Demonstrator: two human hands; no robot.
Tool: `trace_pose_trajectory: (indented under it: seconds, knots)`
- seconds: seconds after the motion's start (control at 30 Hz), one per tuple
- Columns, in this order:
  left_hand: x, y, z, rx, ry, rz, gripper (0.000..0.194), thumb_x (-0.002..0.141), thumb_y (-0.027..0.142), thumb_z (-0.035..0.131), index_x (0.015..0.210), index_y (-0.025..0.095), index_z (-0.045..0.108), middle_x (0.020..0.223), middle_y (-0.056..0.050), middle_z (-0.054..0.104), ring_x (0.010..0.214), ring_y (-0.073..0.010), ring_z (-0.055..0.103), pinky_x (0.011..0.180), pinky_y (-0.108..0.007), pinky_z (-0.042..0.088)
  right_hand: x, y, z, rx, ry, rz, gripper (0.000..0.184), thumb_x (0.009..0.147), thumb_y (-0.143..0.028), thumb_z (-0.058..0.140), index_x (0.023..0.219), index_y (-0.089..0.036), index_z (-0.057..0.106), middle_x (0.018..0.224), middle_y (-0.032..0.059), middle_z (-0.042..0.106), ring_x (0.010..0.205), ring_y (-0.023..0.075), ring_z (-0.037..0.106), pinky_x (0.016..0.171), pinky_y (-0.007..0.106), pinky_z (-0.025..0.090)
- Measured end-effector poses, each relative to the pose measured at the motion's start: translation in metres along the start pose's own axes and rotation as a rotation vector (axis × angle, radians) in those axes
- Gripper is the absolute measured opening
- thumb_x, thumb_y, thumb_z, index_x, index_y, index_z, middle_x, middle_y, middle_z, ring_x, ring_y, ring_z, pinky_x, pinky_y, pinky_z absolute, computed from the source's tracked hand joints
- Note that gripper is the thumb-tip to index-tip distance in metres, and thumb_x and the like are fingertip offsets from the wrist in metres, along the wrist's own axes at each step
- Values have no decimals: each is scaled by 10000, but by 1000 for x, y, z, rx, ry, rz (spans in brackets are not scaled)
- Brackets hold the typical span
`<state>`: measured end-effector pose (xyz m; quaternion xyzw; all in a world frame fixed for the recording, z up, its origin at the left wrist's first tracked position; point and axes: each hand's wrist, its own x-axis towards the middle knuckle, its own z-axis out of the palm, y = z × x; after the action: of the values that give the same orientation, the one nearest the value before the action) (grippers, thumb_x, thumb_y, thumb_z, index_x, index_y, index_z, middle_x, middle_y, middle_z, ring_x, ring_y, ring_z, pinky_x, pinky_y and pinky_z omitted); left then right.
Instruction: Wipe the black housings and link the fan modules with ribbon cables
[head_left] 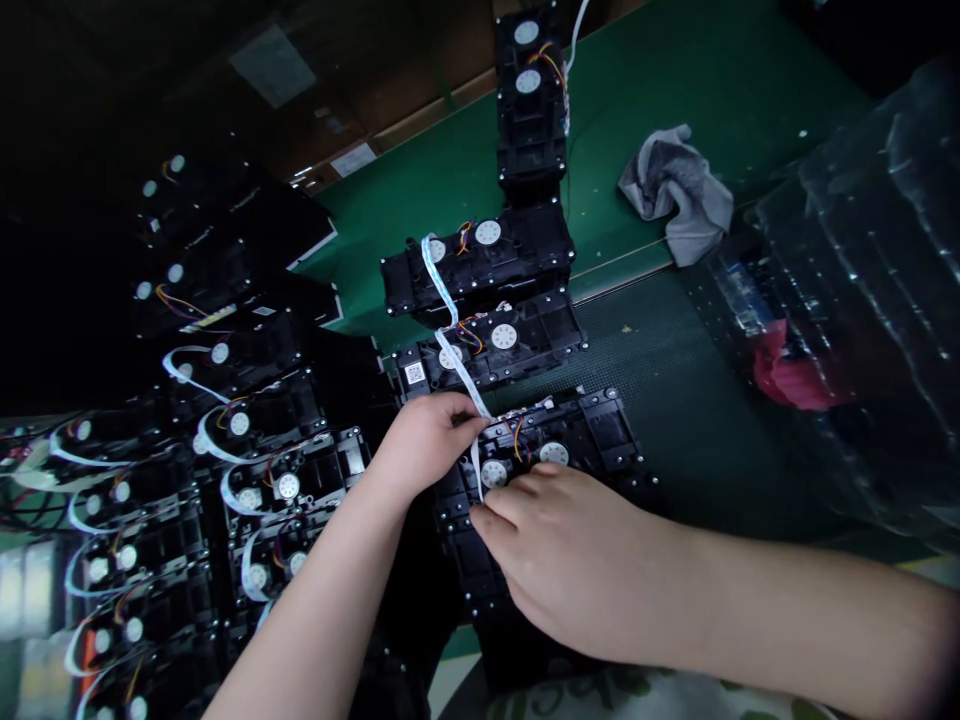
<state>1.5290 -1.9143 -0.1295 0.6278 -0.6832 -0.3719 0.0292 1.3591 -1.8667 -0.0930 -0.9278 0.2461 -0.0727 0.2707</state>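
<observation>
A black module (604, 425) with white round discs and thin coloured wires lies in front of me. A flat white ribbon cable (476, 470) runs down over its left part. My left hand (427, 440) pinches this cable between thumb and forefinger at the module's upper edge. Lower down, my right hand (570, 550) has its fingers closed at the cable's other end, covering part of the module. Just beyond my hands is a second black module (540, 325) with a QR label and a white-blue ribbon cable (463, 375) across it.
Further back, more black modules (525, 245) rest on the green table (645, 80). Several stacks of similar modules (277, 400) with curved ribbon cables stand at left. A grey cloth (679, 190) lies at back right, near clear plastic packaging (862, 260).
</observation>
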Motion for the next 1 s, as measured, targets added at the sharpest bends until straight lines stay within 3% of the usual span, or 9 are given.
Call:
trace_pose_trajectory:
  seconds: [0.37,0.8,1.0]
  knots:
    - [-3,6,1,190,34,55,161,743,266,510,733,179,645,755,-27,659,694,-153,592,624,-246,418,-3,3,4,20,4,-3,222,761,-204,406,901,-120,557,749,48,541,629,155,449,581,324,318]
    - [-2,9,3,241,77,73,154,737,280,517,673,181,616,721,-20,647,658,-150,576,592,-248,399,-3,5,6,59,-4,11,194,770,-185,389,870,-128,545,761,56,561,626,159,463,579,322,327]
    - [0,10,0,267,17,96,170,747,274,501,695,175,628,734,-30,649,664,-153,580,596,-247,402,-3,6,6,90,-28,13,172,770,-183,389,828,-135,543,743,48,562,629,158,470,586,318,333]
